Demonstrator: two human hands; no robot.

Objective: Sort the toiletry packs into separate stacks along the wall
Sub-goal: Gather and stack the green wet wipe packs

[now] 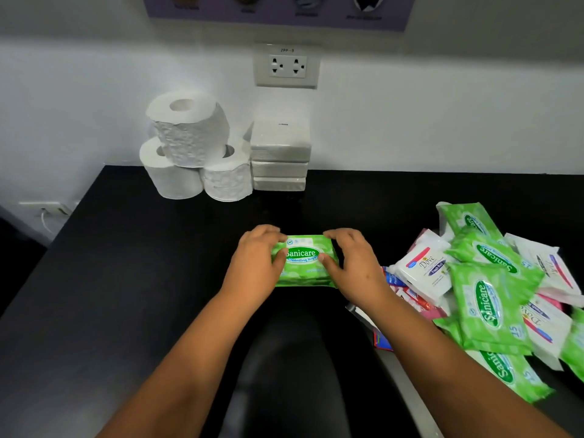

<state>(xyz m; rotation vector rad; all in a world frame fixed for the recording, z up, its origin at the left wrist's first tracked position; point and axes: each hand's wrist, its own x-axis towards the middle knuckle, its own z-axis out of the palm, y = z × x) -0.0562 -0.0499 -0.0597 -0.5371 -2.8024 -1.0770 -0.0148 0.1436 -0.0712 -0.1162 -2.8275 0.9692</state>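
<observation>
I hold a green wipes pack (304,261) between both hands near the middle of the black surface (126,279). My left hand (257,259) takes its left end, fingers curled over the far edge and thumb on the top face; my right hand (350,262) does the same at the right end, so each grip is closed on the pack. It looks like more than 1 green pack stacked there, as a second edge shows underneath, but I cannot tell for sure.

To my right lies a loose pile (493,298) of green wipes packs mixed with white Dove packs (426,273) and some small red and blue packets (407,294), overlapping at all angles.

Against the wall (79,105) at the far edge of the surface, 3 toilet rolls (189,147) are piled, 1 on top of 2. Just beside them on the right stands a stack of 3 white napkin packs (279,153), touching the rolls. A double socket (287,66) sits on the wall above that stack
</observation>
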